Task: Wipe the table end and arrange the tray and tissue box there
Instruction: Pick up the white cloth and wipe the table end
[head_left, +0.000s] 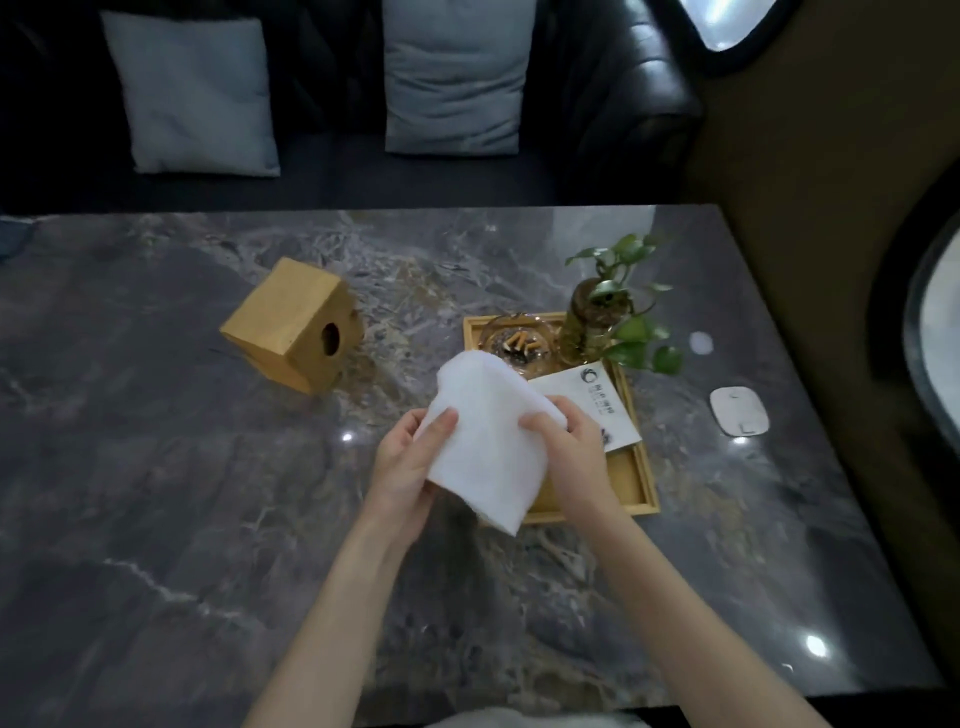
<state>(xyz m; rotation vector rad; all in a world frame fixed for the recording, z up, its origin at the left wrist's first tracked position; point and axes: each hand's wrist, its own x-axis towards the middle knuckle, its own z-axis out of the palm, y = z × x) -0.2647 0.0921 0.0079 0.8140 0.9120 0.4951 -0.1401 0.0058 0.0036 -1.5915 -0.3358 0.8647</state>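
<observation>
A folded white cloth (485, 439) is held above the dark marble table (171, 519), with my left hand (410, 460) gripping its left edge and my right hand (569, 447) gripping its right edge. Behind the cloth lies a wooden tray (641, 483) holding a glass ashtray (517, 343) with cigarette butts, a potted plant (597, 317) in a glass jar and a white card (597, 405). The cloth hides the tray's left part. A wooden tissue box (291, 325) lies tilted on the table to the left, its round hole facing me.
A white flat device (738, 409) lies on the table right of the tray, near the table's right end. Beyond the far edge stands a dark sofa (322, 182) with two grey cushions (192, 93). A brown wall with windows runs along the right.
</observation>
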